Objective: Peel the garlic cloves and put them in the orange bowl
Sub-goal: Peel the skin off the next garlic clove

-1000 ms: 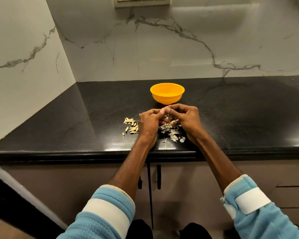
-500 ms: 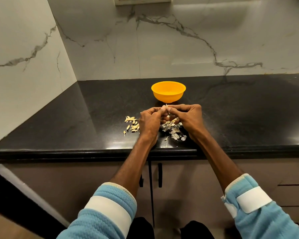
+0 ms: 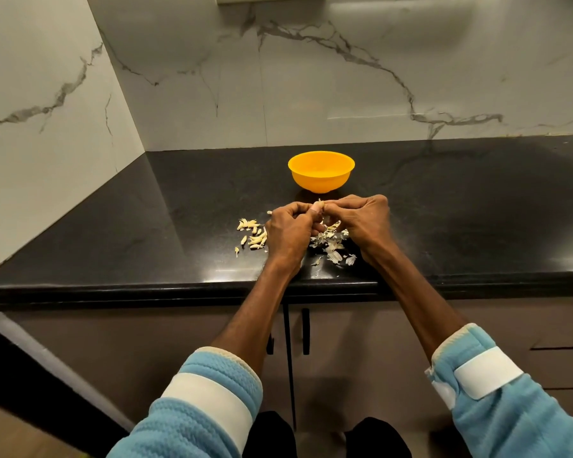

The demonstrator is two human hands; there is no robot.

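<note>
Pinching one garlic clove [image 3: 319, 204] between them, your left hand [image 3: 288, 231] and right hand [image 3: 364, 219] meet fingertip to fingertip just above the dark surface [image 3: 146, 226]. Both have their fingers curled in around the clove, which shows pale at the top of the grip. Under and between your hands, whitish papery skins [image 3: 333, 246] lie scattered toward the front edge. Just beside your left hand, on its left, a small heap of yellowish garlic pieces [image 3: 253, 234] sits on the surface. Straight beyond your hands, near but apart from them, the orange bowl [image 3: 321, 185] stands upright; you cannot tell from this angle what it holds. A marble wall [image 3: 311, 77] rises behind and to the left of the surface. Below the front edge are cupboard doors [image 3: 344, 342] with two dark handles [image 3: 306, 330], and your blue sleeves [image 3: 212, 408] each carry a white band.
</note>
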